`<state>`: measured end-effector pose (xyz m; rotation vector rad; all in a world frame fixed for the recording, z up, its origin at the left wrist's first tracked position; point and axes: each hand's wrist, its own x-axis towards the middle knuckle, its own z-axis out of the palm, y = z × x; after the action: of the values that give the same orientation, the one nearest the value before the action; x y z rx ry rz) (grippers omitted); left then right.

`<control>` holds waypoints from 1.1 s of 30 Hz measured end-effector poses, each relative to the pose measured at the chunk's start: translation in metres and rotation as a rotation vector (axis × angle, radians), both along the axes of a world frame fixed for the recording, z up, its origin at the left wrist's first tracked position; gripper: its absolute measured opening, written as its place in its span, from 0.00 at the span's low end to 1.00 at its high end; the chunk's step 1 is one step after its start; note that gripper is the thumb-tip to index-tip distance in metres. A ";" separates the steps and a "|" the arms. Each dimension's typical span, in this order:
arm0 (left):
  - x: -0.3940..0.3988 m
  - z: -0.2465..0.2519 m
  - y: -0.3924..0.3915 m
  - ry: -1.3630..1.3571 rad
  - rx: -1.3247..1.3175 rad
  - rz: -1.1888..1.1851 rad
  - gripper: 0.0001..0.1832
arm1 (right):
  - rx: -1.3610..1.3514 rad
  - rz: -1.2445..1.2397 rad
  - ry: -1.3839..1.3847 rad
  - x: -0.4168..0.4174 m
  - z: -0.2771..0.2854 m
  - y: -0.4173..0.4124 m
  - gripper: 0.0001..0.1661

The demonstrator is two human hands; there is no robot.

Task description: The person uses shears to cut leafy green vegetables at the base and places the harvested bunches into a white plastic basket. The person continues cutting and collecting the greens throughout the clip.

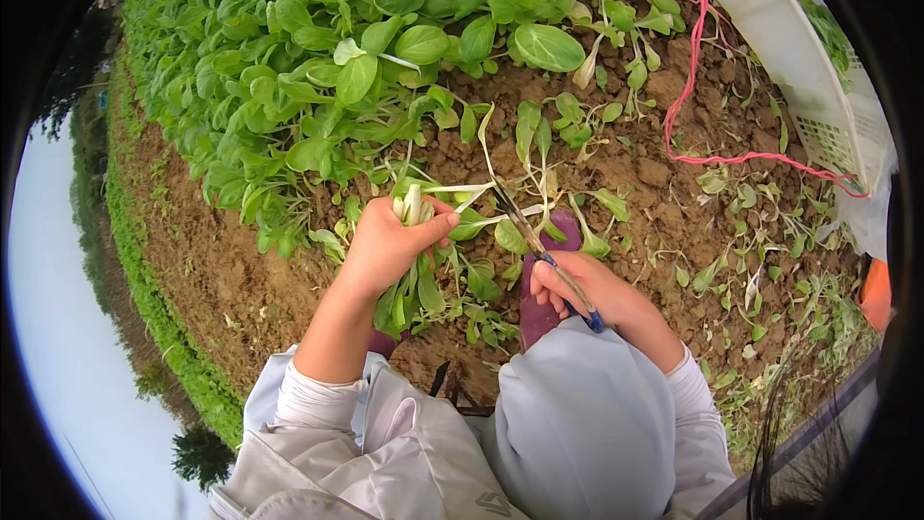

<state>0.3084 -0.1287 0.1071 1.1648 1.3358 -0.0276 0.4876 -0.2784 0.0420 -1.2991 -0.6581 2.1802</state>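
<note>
My left hand is closed around a bunch of leafy greens, pale stems up and leaves hanging below the fist. In my right hand is a pair of scissors with blue handles and dark, soiled blades. The blades point up and left, their tips by a pale stem that reaches from the left hand. Whether the blades are parted cannot be told. Loose leaves and stems lie on the soil around and below the blades.
A dense bed of leafy greens spreads at the upper left. At the upper right stands a white plastic crate with a pink twine trailing over brown soil. Cut leaves litter the ground at right. A purple boot stands between the hands.
</note>
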 end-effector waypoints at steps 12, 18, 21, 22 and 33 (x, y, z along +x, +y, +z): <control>0.001 0.002 -0.019 0.155 1.262 -0.509 0.16 | 0.112 0.024 -0.389 -0.006 -0.003 0.003 0.29; 0.011 -0.047 -0.013 0.327 0.951 -0.793 0.13 | 0.068 0.015 -0.353 -0.008 -0.004 0.001 0.29; 0.013 -0.054 -0.013 0.319 0.802 -0.627 0.10 | -0.072 -0.034 -0.283 -0.006 -0.007 -0.002 0.28; 0.012 -0.054 -0.005 0.297 0.719 -0.553 0.10 | -0.103 -0.066 -0.277 -0.005 -0.008 -0.003 0.28; 0.006 -0.157 0.079 -0.214 -0.241 0.711 0.07 | -0.166 -0.230 -0.229 0.004 -0.010 -0.005 0.27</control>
<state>0.3149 -0.0494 -0.0504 0.4341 1.4406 0.4271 0.4913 -0.2835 0.0316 -1.6421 -0.3937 1.9504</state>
